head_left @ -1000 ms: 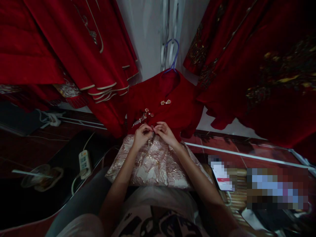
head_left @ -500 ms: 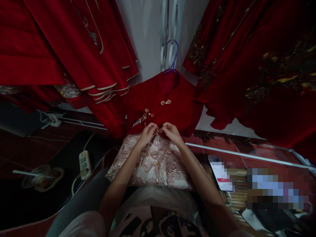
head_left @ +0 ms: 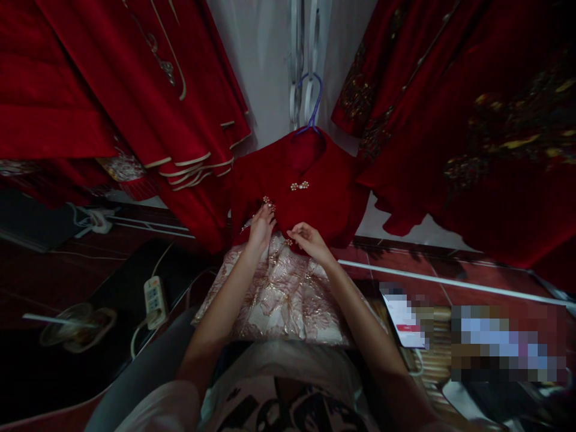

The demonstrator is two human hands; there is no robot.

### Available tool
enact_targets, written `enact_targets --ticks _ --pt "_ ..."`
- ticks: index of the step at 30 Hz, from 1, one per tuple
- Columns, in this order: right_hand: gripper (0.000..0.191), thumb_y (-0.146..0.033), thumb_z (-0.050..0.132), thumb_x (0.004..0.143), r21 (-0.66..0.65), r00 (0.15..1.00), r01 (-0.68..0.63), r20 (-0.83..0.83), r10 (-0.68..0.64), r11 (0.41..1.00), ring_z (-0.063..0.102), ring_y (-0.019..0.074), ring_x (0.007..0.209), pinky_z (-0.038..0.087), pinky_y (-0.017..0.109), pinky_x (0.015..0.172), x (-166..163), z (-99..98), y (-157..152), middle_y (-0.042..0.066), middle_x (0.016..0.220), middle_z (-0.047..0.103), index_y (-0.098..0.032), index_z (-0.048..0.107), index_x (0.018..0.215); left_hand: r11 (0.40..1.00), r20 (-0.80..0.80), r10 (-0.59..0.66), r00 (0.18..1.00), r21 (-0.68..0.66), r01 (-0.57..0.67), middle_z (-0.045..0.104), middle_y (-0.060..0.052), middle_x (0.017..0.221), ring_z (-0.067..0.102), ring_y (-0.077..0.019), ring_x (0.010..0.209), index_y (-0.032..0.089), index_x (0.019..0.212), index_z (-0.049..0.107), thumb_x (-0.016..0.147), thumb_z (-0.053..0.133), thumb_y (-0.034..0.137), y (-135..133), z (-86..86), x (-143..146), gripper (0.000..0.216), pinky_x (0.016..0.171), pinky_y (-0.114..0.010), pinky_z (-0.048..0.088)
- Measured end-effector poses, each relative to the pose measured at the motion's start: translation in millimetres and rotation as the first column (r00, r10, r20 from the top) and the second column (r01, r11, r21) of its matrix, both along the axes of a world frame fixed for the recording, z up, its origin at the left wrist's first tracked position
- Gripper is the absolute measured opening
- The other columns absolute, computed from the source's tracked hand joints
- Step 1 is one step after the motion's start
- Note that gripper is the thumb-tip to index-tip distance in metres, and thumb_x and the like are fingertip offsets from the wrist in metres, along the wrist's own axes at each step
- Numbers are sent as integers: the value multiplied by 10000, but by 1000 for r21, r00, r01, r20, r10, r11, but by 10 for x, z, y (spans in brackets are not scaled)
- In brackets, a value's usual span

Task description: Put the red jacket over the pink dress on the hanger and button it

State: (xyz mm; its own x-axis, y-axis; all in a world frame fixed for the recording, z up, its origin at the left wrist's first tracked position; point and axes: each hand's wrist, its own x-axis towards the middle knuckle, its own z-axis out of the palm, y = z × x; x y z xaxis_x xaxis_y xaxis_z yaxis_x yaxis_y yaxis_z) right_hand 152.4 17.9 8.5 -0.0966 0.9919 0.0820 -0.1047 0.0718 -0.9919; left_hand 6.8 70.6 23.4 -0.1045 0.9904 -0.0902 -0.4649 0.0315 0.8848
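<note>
The red jacket (head_left: 333, 180) is hung from a purple hanger (head_left: 317, 99). At its chest the upper clasp (head_left: 299, 186) is seen joined; work at the lower ornament (head_left: 287, 242), near the bottom edge, is judged unfinished. The right hand (head_left: 310, 240) is nearly pinched there, the left hand (head_left: 261, 228) loosely extended over the side ornament (head_left: 266, 200); whether either is gripped cannot be told in dim light. Since the earlier frame, the left hand has been lifted away from the right.

Red collared cloth jacket (head_left: 324, 210) — matt; pale pink flared brocade skirt (head_left: 279, 309) — glossy gold thread; white oblong plastic power strip (head_left: 155, 300), smooth.
</note>
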Motion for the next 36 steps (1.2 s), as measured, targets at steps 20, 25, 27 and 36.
enact_targets --ticks 20,25,27,36 --pt "463 -578 749 600 -15 1000 2 15 -2 1000 449 69 513 316 195 441 51 -27 27 -38 638 554 -198 518 728 999 10 44 999 -7 -44 666 -21 701 602 -114 647 167 791 626 830 558 378 115 135 130 226 658 -244 484" --pt "435 -552 743 630 -7 1000 -8 20 8 1000 462 71 521 324 202 454 88 -21 30 -33 657 569 -196 523 749 986 -377 -94 921 90 138 579 -26 558 543 -147 542 180 707 620 875 462 550 153 233 108 435 577 -273 444" --pt "433 -551 739 636 -9 1000 -13 26 13 1000 469 72 523 331 205 458 98 0 25 -30 661 579 -196 522 752 947 -613 31 789 270 172 573 -24 571 537 -157 571 184 678 616 844 557 508 142 329 119 368 627 -286 446" --pt "456 -566 751 608 -6 1000 -4 7 4 1000 473 72 503 337 199 442 187 32 54 -35 636 596 -201 517 748 641 -776 469 422 627 443 570 -146 986 489 -334 1107 153 868 633 833 608 260 195 825 357 116 1011 -507 348"
